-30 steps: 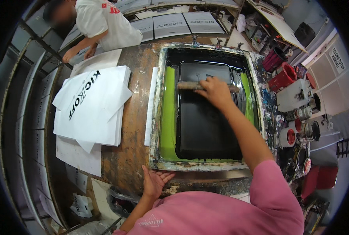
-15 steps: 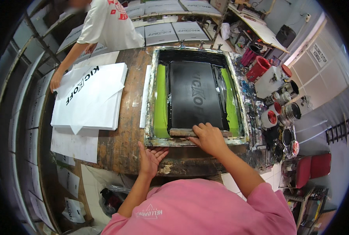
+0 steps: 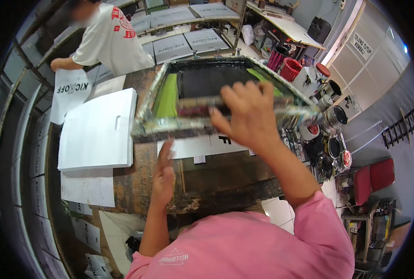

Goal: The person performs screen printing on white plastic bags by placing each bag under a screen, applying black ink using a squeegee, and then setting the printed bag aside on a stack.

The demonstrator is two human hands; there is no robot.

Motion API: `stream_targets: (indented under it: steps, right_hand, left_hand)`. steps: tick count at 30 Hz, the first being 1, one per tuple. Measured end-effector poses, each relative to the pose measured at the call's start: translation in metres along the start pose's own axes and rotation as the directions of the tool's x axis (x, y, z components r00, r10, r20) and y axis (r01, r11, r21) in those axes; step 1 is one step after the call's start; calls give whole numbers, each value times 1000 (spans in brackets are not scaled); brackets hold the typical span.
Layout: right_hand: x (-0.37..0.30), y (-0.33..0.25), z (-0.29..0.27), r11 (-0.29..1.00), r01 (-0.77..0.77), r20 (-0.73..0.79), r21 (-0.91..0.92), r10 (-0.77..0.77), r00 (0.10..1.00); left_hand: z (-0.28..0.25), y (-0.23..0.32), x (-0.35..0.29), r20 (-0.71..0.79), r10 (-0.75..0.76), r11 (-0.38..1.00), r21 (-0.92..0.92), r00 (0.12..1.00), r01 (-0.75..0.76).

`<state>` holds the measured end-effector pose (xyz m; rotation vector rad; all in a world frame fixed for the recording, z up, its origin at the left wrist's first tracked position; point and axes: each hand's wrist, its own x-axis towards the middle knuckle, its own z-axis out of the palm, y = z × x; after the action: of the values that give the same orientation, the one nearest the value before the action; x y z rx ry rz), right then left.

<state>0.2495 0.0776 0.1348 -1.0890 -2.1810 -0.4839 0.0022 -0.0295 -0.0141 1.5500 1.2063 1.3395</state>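
Right hand [image 3: 249, 111] on squeegee [image 3: 197, 106] at tilted screen frame [image 3: 181, 127]

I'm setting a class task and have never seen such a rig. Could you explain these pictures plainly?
No machine here: these are a person's bare hands, seen by a fisheye camera worn on the head, which bends straight edges. The right hand grips a long bar over a framed screen, green and black inside. The screen's near edge appears lifted above a white sheet. The left hand is open beside that edge; contact is unclear. A stack of white sheets lies leftward on the wooden table. Behind it, a co-worker holds a printed sheet.
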Motion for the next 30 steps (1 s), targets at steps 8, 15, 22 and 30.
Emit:
stream_targets:
  steps: [8,15,22,30]
  right_hand:
    - [87,31,-6,999,45,-136,16,-43,990]
    - [132,39,-17,993,-68,-23,94,71,997]
    - [150,49,-29,972,-64,-22,227,71,997]
    - [121,50,-12,993,48,-197,105,-27,980]
  left_hand:
    - [35,-74,-19,-94,-233,247,957,968,153]
    - [45,-34,25,-117,-37,503,856,992,119]
    - [33,-1,102,-469,165,877,472,868,88]
    - [-116,-29,47,-678,-82,930,210,730,300]
